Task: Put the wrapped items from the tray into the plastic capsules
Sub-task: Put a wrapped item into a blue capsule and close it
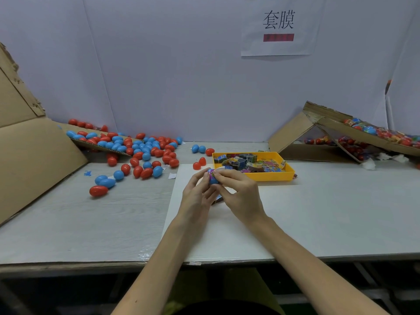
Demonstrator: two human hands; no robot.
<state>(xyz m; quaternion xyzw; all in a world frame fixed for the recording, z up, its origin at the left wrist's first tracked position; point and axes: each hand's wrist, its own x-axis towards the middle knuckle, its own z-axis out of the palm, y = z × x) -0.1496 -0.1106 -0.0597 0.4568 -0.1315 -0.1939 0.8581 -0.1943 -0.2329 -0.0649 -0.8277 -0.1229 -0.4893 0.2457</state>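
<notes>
2 hands (221, 192) grip smooth blue egg-shaped capsule (213, 179)

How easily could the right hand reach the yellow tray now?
Yes, probably: the yellow tray sits just beyond the right hand with nothing between them. But that hand and the left hand are both gripping a blue capsule, so it must let go first.

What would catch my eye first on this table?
The heap of red and blue capsules spilling across the left side stands out first. At the centre, the left hand and right hand hold a blue capsule together, just in front of a yellow tray of colourful wrapped items.
</notes>
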